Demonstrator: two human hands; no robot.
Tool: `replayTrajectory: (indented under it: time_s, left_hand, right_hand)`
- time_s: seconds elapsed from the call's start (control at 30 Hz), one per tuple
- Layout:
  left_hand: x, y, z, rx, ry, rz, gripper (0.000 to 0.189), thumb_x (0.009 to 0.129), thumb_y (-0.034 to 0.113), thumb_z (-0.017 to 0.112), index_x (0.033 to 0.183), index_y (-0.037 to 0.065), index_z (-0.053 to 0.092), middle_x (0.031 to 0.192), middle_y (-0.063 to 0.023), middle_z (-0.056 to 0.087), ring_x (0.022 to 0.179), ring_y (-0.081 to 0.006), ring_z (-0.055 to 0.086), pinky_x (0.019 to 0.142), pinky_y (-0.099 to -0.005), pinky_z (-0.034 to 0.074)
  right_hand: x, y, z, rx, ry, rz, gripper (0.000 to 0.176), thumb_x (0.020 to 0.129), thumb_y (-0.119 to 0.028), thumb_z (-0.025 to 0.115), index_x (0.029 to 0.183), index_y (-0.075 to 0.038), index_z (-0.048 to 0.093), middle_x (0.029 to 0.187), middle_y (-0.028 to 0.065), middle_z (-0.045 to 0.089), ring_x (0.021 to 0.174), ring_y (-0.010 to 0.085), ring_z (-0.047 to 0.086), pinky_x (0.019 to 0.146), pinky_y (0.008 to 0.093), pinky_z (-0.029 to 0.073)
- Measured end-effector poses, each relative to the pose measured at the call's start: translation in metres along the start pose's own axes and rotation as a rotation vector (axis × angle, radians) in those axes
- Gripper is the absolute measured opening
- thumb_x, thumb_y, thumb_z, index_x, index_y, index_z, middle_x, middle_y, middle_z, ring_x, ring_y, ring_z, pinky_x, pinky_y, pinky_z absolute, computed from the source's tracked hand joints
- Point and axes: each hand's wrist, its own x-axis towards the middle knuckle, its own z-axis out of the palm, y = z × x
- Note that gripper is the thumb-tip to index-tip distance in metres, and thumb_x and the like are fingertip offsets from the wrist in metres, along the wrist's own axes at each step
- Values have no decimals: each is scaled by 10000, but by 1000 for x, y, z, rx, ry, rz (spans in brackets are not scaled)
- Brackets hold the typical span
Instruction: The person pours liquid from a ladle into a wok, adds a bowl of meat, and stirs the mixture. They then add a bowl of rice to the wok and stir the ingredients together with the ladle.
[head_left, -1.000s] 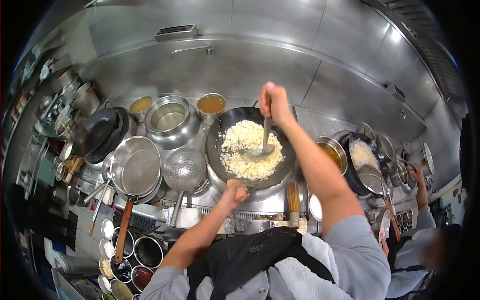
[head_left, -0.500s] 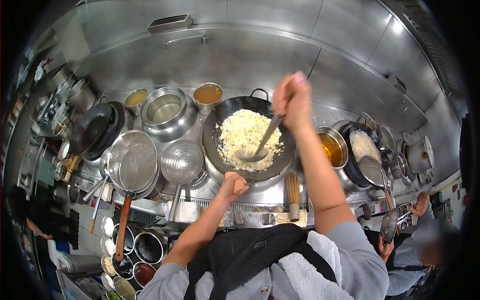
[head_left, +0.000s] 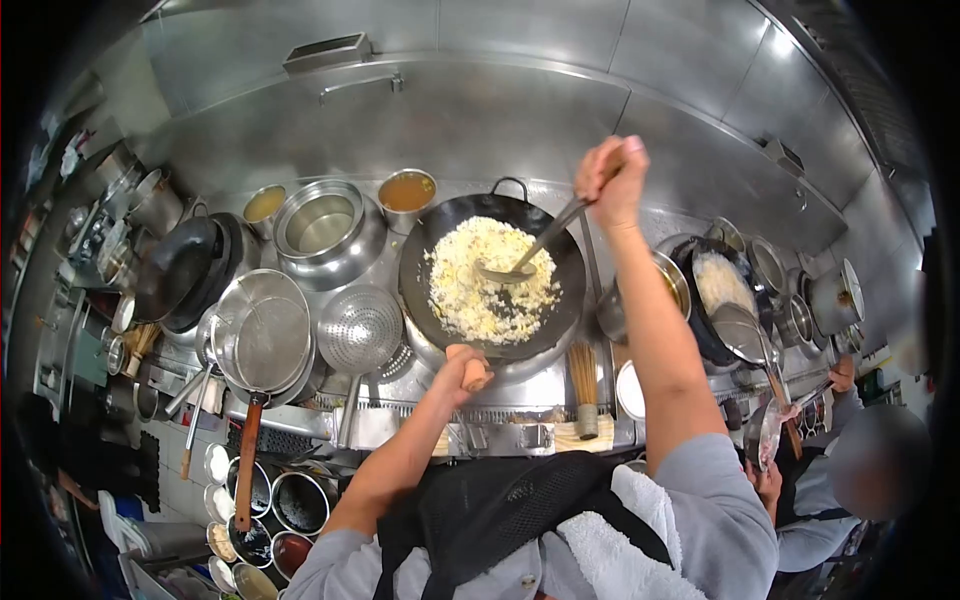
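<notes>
A black wok [head_left: 415,295] stands on the range in front of me, holding rice mixed with yellow egg bits [head_left: 470,245]. My left hand [head_left: 460,376] is closed on the wok's near edge, where the handle would be; my fingers hide most of that grip. Above the wok's right side, my right hand [head_left: 613,185] is wrapped round the upper end of a long-handled metal ladle [head_left: 548,237]. The ladle slants down to the left, and its bowl rests against the rice near the middle of the wok.
Left of the wok are a perforated skimmer [head_left: 360,328], a mesh strainer [head_left: 260,330] and a steel pot [head_left: 320,222]. A bamboo brush [head_left: 584,385] lies at the near right. Farther right sit an oil pot [head_left: 672,280] and another wok [head_left: 690,262]. A co-worker [head_left: 815,490] handles a pan there.
My right hand has moved right, and the ladle's bowl has shifted from the near part of the rice toward the middle. My left hand stays at the wok's edge. The co-worker's pan has tilted.
</notes>
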Motion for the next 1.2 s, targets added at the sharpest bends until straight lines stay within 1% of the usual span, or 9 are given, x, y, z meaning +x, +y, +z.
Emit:
replayTrajectory:
  time_s: [0.17, 0.33, 0.5, 0.67, 0.77, 0.87, 0.97, 1.13, 1.2]
  left_hand:
    - [-26, 12, 38, -15, 118, -1, 279, 887, 114, 712, 1088, 81, 522, 915, -137, 612, 723, -279, 645, 651, -482, 641]
    - [-11, 0, 13, 22, 0, -43, 128, 884, 105, 637, 928, 14, 560, 876, -162, 622, 716, -316, 650, 659, -470, 646]
    - [-115, -25, 60, -9, 195, 24, 109, 873, 103, 625, 912, 20, 566, 847, -159, 618, 656, -330, 641, 637, -455, 641]
    - [-95, -13, 54, 42, 49, -53, 158, 873, 194, 641, 894, 48, 585, 875, -137, 645, 747, -321, 652, 649, -438, 595]
    - [-96, -44, 13, 73, 14, 51, 189, 908, 249, 634, 972, 80, 583, 895, -135, 660, 789, -310, 663, 681, -445, 593]
    - [-123, -101, -50, 70, 45, -16, 207, 917, 282, 636, 976, 94, 573, 888, -120, 655, 783, -281, 651, 727, -419, 592]
    - [-120, -74, -34, 31, -192, 93, 173, 909, 257, 624, 961, 103, 566, 877, -118, 643, 746, -266, 627, 745, -410, 592]
    - [-123, -22, 43, 18, 29, -54, 145, 828, 99, 650, 910, 72, 535, 848, -128, 620, 744, -302, 632, 720, -460, 599]
    - [-138, -30, 41, 135, 81, 30, 141, 815, 131, 665, 847, 40, 561, 882, -167, 619, 803, -329, 669, 530, -395, 583]
  right_hand:
    - [13, -14, -26, 89, 112, -106, 594, 1009, -611, 378, 662, -132, 430, 471, 5, 355, 364, 139, 329, 383, 318, 294]
    - [-16, 38, -15, 249, 244, 228, 613, 989, -666, 390, 669, -144, 418, 477, -12, 320, 369, 133, 290, 390, 316, 257]
    - [1, -88, 68, 245, 82, 228, 592, 984, -647, 505, 684, -145, 417, 503, -35, 318, 387, 108, 305, 400, 289, 270]
    - [-37, -11, 98, -123, 149, 142, 370, 935, -229, 741, 717, -133, 458, 524, -28, 437, 389, 75, 402, 371, 264, 343]
    - [-36, 24, 53, -160, 124, 53, 325, 944, -206, 720, 740, -120, 481, 541, -25, 461, 394, 69, 398, 370, 272, 336]
    - [-12, -55, 65, -75, 76, 67, 350, 947, -186, 715, 732, -132, 444, 545, -41, 421, 396, 69, 388, 381, 269, 317]
    - [-7, -95, 86, -108, 16, 126, 369, 952, -234, 726, 732, -139, 446, 551, -41, 428, 408, 68, 391, 399, 266, 330]
    - [-17, -131, 119, -283, -76, 204, 390, 944, -368, 757, 777, -127, 501, 582, -17, 497, 462, 83, 477, 447, 253, 414]
    - [-16, -149, 126, -254, -102, 130, 400, 944, -387, 755, 771, -126, 506, 580, -16, 504, 458, 84, 482, 446, 261, 427]
